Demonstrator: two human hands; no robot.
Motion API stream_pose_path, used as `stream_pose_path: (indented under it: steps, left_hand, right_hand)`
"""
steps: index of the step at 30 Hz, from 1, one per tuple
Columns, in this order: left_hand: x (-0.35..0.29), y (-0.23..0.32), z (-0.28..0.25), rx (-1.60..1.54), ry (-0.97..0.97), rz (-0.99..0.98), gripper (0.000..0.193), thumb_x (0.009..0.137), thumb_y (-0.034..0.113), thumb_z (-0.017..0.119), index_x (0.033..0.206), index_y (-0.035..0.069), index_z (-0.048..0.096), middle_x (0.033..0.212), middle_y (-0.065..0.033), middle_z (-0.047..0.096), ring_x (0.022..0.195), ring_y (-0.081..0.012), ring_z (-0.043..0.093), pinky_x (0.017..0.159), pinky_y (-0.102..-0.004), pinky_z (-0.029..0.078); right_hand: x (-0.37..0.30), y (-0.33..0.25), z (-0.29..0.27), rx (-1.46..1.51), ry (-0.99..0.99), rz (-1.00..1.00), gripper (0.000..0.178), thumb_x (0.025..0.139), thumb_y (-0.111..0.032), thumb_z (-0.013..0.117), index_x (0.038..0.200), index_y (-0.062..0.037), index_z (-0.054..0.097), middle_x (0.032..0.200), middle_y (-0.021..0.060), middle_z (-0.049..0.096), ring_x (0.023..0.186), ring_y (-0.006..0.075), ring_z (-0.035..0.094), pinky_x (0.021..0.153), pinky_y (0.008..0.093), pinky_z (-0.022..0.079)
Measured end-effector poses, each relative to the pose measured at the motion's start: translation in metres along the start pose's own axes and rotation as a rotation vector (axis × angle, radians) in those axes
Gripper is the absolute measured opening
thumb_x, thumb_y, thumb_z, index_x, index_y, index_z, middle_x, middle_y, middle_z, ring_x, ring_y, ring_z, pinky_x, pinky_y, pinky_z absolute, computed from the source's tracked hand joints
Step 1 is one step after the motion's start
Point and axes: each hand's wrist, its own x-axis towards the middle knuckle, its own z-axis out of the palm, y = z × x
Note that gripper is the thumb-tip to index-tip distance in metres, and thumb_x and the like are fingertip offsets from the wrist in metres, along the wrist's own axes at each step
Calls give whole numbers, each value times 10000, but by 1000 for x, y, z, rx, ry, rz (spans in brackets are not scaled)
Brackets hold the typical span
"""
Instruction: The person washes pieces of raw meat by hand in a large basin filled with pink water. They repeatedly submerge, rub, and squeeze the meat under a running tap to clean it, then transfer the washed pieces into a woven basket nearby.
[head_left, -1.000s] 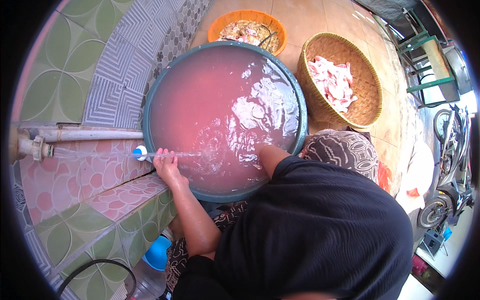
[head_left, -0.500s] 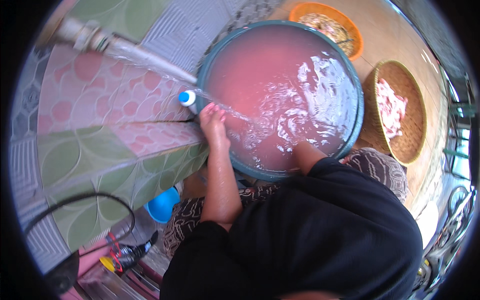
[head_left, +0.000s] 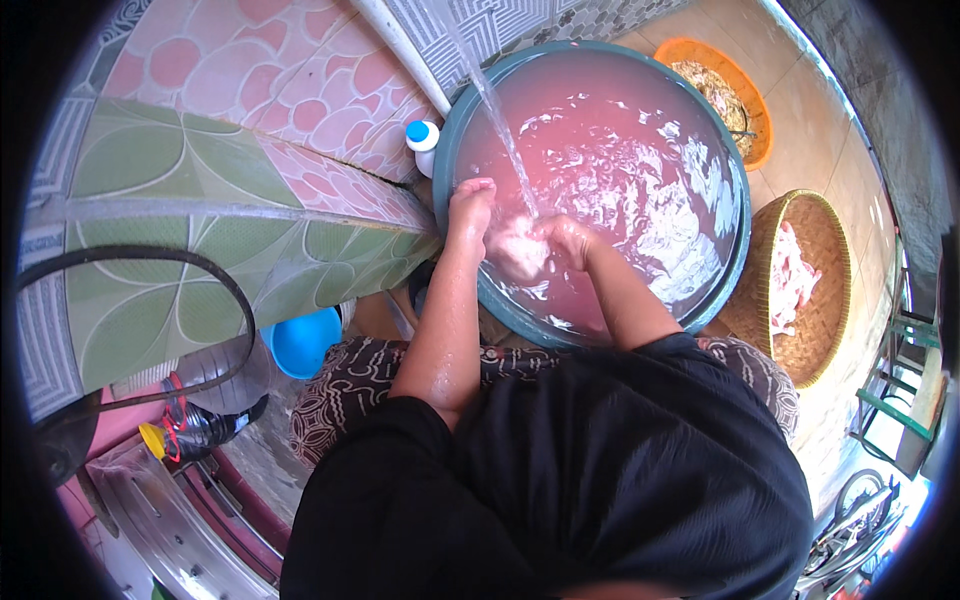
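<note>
A wide blue-green tub (head_left: pixel 742 240) full of cloudy pink water stands in front of me. My right hand (head_left: pixel 566 240) is closed on a pale piece of raw meat (head_left: pixel 520 252), held at the water's surface near the tub's left side. Close beside it, my left hand (head_left: pixel 472 208) has its fingers curled in; what they hold, if anything, is hidden. A stream of water (head_left: pixel 495 105) falls from above into the tub, landing just beyond the meat.
A woven basket (head_left: pixel 818 345) with pale raw meat (head_left: pixel 790 275) stands right of the tub. Behind it sits an orange basin (head_left: pixel 762 135) with small pale bits. A white bottle with a blue cap (head_left: pixel 423 140) touches the tub's left side, by a tiled ledge (head_left: pixel 190 225). A blue bowl (head_left: pixel 300 342) lies lower left.
My right hand has come up out of the water with the pale meat and moved left toward my left hand. My left hand's fingers have curled in. The view has shifted.
</note>
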Motion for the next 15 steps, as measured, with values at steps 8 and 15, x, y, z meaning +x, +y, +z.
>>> stream_pose_path:
  steps: [8,15]
  left_hand:
    - [-23,-4,24,-168,-263,-90,257,825,160,486,1058,53,478,928,-106,565,817,-194,584,711,-322,480]
    - [-27,-21,45,-265,8,-125,174,841,130,488,964,11,519,838,-100,571,703,-196,579,605,-322,466]
  right_hand:
    - [-21,-55,21,575,404,-229,262,837,-192,460,1012,-16,547,888,102,599,791,204,581,670,321,465]
    - [-5,-29,16,442,586,-328,358,893,-337,398,846,-17,551,693,103,566,630,207,544,581,337,426]
